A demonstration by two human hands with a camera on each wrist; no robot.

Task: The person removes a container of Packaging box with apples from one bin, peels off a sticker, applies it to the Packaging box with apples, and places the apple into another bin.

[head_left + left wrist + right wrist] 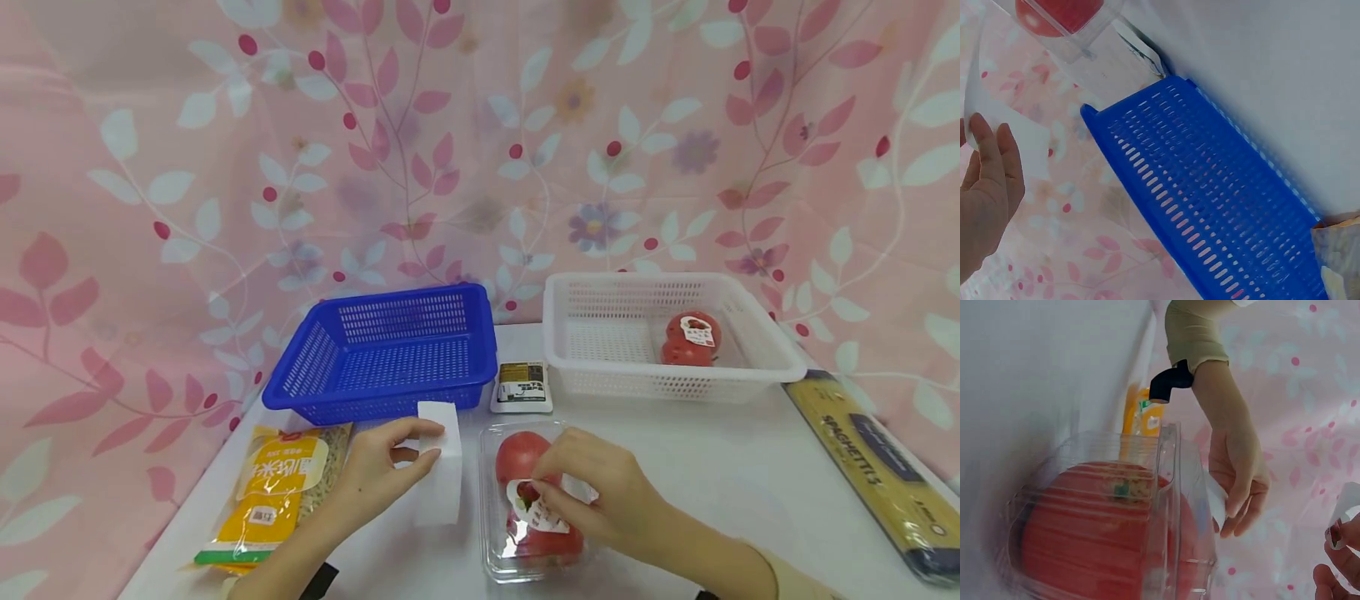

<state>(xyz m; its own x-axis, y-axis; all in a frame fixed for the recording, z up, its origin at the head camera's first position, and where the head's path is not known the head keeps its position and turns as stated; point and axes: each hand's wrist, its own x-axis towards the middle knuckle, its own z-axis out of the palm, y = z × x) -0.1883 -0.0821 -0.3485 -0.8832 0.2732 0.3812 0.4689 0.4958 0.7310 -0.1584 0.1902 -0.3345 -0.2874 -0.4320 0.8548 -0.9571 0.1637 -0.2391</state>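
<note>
Pinching a white strip (438,471), left hand (378,471); right hand (592,492) pinching the tomato box (528,500) label, only overhead

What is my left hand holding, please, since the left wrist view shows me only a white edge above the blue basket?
Observer: In the head view, the left hand holds a white paper strip upright on the table, in front of the blue basket.
Operator: Thank you. Where is the right hand?
Observer: The right hand pinches the label on the clear tomato box, just right of the strip.
Operator: Is anything in the white basket?
Observer: Yes, the white basket holds one pack of tomatoes at its right side.
</note>
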